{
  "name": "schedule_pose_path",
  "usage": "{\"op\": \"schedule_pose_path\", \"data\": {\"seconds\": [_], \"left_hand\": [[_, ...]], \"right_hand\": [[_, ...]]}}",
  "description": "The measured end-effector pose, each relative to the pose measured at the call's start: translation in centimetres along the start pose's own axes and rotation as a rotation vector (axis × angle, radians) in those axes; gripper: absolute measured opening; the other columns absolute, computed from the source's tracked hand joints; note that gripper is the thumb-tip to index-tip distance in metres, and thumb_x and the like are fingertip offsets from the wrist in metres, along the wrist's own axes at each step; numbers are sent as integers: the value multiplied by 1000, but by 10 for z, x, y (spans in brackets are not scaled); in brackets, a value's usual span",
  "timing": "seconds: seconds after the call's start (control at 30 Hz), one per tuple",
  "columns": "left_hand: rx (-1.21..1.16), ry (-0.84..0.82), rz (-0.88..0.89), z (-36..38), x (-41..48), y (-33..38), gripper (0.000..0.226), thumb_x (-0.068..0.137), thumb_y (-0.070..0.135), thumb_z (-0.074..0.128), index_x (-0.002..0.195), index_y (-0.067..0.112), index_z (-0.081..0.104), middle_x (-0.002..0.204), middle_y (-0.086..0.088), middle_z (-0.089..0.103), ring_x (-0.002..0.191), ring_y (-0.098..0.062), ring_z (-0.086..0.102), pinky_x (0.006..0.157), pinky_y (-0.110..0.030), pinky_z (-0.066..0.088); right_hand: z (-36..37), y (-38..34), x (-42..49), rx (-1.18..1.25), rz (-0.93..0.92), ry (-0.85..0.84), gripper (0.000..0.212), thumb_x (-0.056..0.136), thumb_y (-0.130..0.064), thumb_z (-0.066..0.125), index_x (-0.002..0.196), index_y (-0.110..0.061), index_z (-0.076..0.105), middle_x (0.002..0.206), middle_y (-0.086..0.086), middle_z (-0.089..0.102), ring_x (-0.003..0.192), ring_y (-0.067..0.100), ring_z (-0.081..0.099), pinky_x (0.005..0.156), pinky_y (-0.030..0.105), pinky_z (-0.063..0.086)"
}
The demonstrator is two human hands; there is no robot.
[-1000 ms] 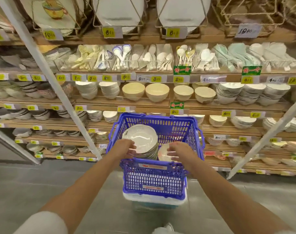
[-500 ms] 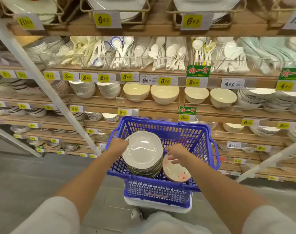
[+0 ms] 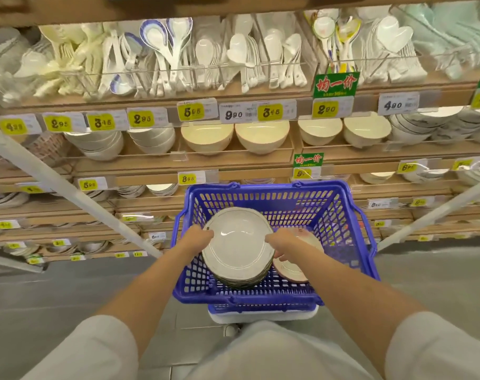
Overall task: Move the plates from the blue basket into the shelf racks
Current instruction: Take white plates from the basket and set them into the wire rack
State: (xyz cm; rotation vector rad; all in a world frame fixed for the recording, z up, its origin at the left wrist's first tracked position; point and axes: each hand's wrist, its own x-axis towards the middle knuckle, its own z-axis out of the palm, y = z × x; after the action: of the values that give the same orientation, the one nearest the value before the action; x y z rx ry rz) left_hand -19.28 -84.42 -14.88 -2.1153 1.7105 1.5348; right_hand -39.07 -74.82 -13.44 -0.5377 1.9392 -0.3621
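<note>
White ceramic spoons [image 3: 173, 50] upright in clear bins, mint-green spoons [image 3: 452, 31] far right, cream bowls [image 3: 207, 139] one tier below, stacked white bowls [image 3: 104, 145] to their left, yellow price tags [image 3: 141, 119] along edges, green sign [image 3: 336, 84], white diagonal bar [image 3: 69, 190], grey floor [image 3: 55, 297].

Bright, even light fell from above. A glow under the upper shelf washed the spoons [image 3: 165, 42] nearly to white, and a soft sheen lay on the top plate [image 3: 237, 242] in the basket [image 3: 329, 215]. Shadows on the floor [image 3: 55, 297] were faint. The wide lens bowed the shelves [image 3: 233, 163] and slanted the poles [image 3: 69, 187]. Price tags [image 3: 12, 126] near the edges were blurred.
</note>
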Motion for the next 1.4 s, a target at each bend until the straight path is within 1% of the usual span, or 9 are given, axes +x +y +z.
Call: {"op": "schedule_pose_path", "data": {"seconds": [0.17,0.3,0.5,0.6,0.67,0.87,1.1,1.23,1.4], "left_hand": [[-77,20,-31,-4,11,3,30,89,22,55,113,4,55,102,-14,64,88,-28,60,68,-31,49],[-114,-11,-52,-3,12,3,31,88,23,57,113,4,53,91,-11,63,73,-22,59,56,-28,47],[-88,18,8,-4,7,15,41,88,27,56,124,8,47,104,-11,61,92,-26,60,76,-36,52],[-121,-2,116,-10,2,26,43,89,26,58,128,14,45,110,-9,59,98,-26,61,83,-40,54],[-128,-25,199,-15,-3,35,46,89,23,58,132,17,43,115,-7,59,100,-24,62,77,-34,54],[-271,-96,298,-23,-20,66,39,90,22,57,128,20,46,115,-9,60,90,-21,64,55,-25,51],[-283,-30,428,-20,-54,113,59,93,27,56,146,23,31,130,0,50,94,-19,61,59,-26,52],[-360,-10,518,-16,-86,143,49,92,27,57,138,25,40,119,-3,59,97,-24,64,80,-42,58],[-350,24,684,0,-130,181,20,89,25,54,109,21,58,97,-5,65,84,-24,65,72,-43,58]], "right_hand": [[0,-6,5,61,45,17,37,99,-18,45,133,-3,44,109,14,56,98,29,59,83,35,48],[-1,-4,8,135,89,25,33,97,-17,47,126,-3,48,110,15,59,93,27,58,90,40,50],[-6,-5,1,360,83,47,40,93,-11,47,132,-5,39,96,13,59,80,27,62,57,35,55],[-14,-9,-3,399,59,94,49,91,-13,51,136,-9,34,115,15,55,93,31,62,65,42,59],[-20,-11,-8,402,44,129,48,90,-15,54,134,-9,36,113,15,55,92,30,61,69,42,59],[-48,-15,-34,421,-67,158,27,92,-12,53,119,-12,49,97,12,60,77,24,64,45,27,50],[-95,-20,-64,493,-233,288,18,90,-13,58,108,-9,59,98,12,66,86,25,64,65,30,51],[-126,-16,-88,634,-370,291,8,91,-11,58,92,-15,65,92,11,70,74,21,68,62,30,57],[-170,4,-124,698,-468,292,11,91,-11,61,101,-10,64,84,9,72,60,16,69,46,22,51]]}}
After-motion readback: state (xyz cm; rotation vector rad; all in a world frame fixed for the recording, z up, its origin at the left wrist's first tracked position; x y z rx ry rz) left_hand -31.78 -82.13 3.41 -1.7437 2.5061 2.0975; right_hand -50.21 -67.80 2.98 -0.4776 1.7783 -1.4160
